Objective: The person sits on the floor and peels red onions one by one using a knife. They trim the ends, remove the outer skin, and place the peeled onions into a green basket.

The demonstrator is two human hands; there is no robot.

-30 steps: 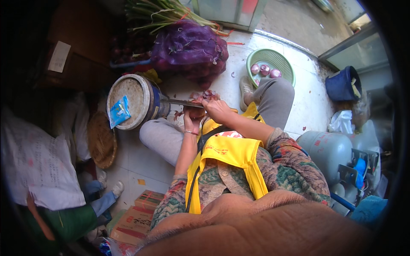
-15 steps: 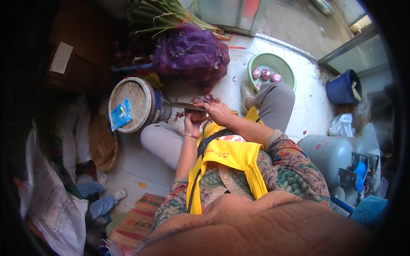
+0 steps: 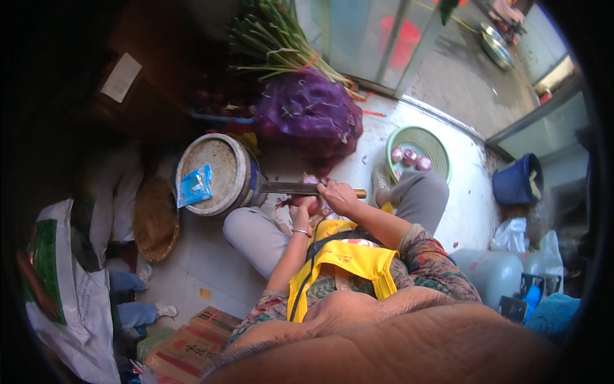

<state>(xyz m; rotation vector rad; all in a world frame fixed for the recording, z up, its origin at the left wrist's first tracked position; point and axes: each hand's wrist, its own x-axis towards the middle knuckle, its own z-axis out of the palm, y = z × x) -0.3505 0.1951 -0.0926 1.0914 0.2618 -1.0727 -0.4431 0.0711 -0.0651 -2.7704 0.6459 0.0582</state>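
In front of my lap, my right hand (image 3: 339, 198) is closed round a knife (image 3: 289, 188), whose wide blade points left and whose wooden handle end sticks out on the right. Just below the blade, the fingers of my left hand (image 3: 301, 217) are wrapped round a red onion (image 3: 312, 204). Whether the edge touches the onion I cannot tell. Loose onion skins lie under and beyond my hands. Ahead on the right, a green plastic basket (image 3: 444, 151) holds several peeled onions (image 3: 410, 155).
A round bucket (image 3: 225, 155) with a blue packet (image 3: 194, 186) on its lid stands left of my knee. Beyond it sits a purple mesh bag of onions (image 3: 313, 115) with scallions (image 3: 272, 48). On the right are a dark blue bucket (image 3: 511, 182) and a gas cylinder (image 3: 489, 275). Another person's legs (image 3: 134, 313) show at left.
The whole view has shifted, so things sit lower and further right. The knife has come up off the onion somewhat, and more of its blade and handle shows. Both hands keep their hold.
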